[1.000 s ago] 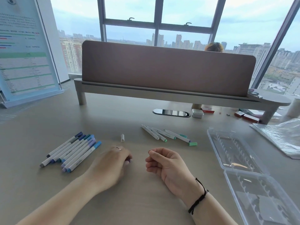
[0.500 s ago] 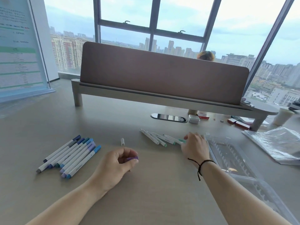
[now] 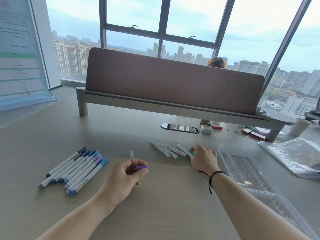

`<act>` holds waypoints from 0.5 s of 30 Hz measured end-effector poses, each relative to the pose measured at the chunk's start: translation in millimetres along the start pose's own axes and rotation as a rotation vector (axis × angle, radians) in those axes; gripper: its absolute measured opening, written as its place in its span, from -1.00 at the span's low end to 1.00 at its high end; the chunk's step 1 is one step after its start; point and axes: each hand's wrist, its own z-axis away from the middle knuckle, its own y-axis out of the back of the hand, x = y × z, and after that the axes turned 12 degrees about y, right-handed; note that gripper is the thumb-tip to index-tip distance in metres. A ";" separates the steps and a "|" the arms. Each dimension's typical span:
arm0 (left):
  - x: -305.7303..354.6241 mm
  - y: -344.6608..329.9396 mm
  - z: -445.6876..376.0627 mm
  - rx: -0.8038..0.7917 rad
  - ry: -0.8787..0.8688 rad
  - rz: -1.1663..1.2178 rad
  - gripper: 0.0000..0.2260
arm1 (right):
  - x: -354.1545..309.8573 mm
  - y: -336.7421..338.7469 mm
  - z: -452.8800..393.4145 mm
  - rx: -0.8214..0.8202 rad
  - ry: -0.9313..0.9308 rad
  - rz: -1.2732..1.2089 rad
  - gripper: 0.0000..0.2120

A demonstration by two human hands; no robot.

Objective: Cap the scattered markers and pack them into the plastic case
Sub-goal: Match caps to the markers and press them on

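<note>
L hand [image 3: 123, 174] pinches small purple plastic cap [image 3: 141, 167], R hand [image 3: 203, 157] fingers on slim white green-ended marker [image 3: 184, 150]; light, stiff, slick, so grip mid-barrel

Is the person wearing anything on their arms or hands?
Both arms are bare, with no sleeves showing. The right hand has a thin black string bracelet around its wrist, with a loose end dangling. The left hand shows nothing worn in this view.

Left hand [image 3: 122, 177] curled, right hand [image 3: 203, 159] outstretched
</note>
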 end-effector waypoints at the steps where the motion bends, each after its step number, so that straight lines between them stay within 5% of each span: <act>1: -0.2 0.3 -0.2 0.001 0.004 0.000 -0.87 | -2.0 1.4 1.2 0.024 0.015 -0.027 -0.81; 5: 0.5 0.5 -1.2 -0.011 0.020 0.016 -0.85 | -32.7 17.3 17.0 0.188 -0.068 -0.501 -0.87; 9: 2.0 -0.1 0.0 -0.014 0.035 0.078 -0.86 | -74.0 10.4 57.4 0.121 -0.217 -1.202 -0.87; 15: 0.9 3.2 -2.4 0.005 0.040 0.143 -0.88 | -79.7 9.5 90.9 0.086 -0.269 -1.504 -0.87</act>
